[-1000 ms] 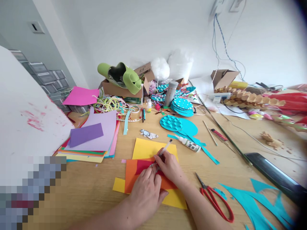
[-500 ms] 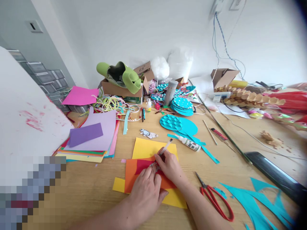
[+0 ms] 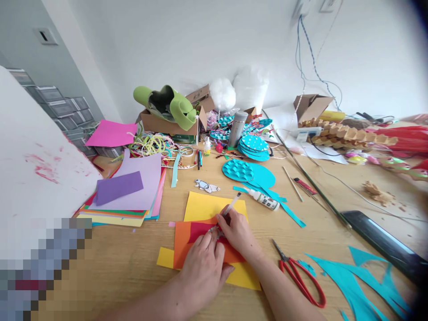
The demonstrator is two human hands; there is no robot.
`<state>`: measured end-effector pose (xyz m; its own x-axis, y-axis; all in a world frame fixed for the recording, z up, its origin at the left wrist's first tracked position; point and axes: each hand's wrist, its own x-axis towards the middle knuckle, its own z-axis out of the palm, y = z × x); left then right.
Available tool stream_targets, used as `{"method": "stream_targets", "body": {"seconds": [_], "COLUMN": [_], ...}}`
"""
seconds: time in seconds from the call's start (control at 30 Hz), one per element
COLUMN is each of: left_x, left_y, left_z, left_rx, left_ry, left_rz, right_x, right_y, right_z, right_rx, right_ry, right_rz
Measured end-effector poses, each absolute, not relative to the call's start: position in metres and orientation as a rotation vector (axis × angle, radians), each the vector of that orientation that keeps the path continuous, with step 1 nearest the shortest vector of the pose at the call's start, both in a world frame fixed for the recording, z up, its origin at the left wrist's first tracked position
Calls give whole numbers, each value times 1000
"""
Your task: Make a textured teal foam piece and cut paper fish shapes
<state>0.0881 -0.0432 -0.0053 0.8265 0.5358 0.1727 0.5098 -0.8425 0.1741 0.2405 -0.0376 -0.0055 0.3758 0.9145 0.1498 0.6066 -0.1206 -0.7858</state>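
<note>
My right hand (image 3: 236, 230) is closed round a pen (image 3: 232, 204) with a clear barrel, its tip end down by my left fingertips. My left hand (image 3: 203, 256) lies with fingers stretched out, pressing on a small pale cutout (image 3: 220, 233) that is mostly hidden under the fingers. Beneath the cutout is a dark red paper piece (image 3: 197, 232), on an orange sheet (image 3: 180, 245). Yellow paper (image 3: 214, 205) lies under the orange sheet and sticks out on several sides.
Red-handled scissors (image 3: 301, 278) lie open right of my right forearm, beside turquoise scraps (image 3: 354, 278). A glue bottle (image 3: 264, 199) and a bear-like cutout (image 3: 207, 186) lie beyond the yellow paper. Coloured sheets (image 3: 127, 200) are stacked at left. A phone (image 3: 377, 243) lies at right.
</note>
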Motion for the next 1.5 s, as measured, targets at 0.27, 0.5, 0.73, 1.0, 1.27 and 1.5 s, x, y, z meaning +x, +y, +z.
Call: {"method": "stream_targets", "body": {"seconds": [0.27, 0.5, 0.73, 1.0, 1.27, 1.5], "left_x": [88, 89, 88, 86, 85, 85], "left_y": [-44, -43, -42, -39, -37, -34], "left_z": [-6, -6, -9, -12, -19, -19], "left_rx": [2907, 2917, 2936, 2985, 2976, 2938], "left_ry": [841, 829, 824, 777, 784, 793], "left_rz": [335, 364, 423, 519, 557, 510], "right_x": [241, 241, 246, 250, 252, 250], "right_y": [-36, -38, -38, -39, -39, -39], "right_z": [-6, -4, -2, 3, 3, 4], "right_rx": [-1836, -1830, -1813, -1784, -1779, -1812], "right_ry": [-1318, -1323, -1338, -1310, -1307, -1238], "right_rz": [531, 538, 628, 749, 784, 798]}}
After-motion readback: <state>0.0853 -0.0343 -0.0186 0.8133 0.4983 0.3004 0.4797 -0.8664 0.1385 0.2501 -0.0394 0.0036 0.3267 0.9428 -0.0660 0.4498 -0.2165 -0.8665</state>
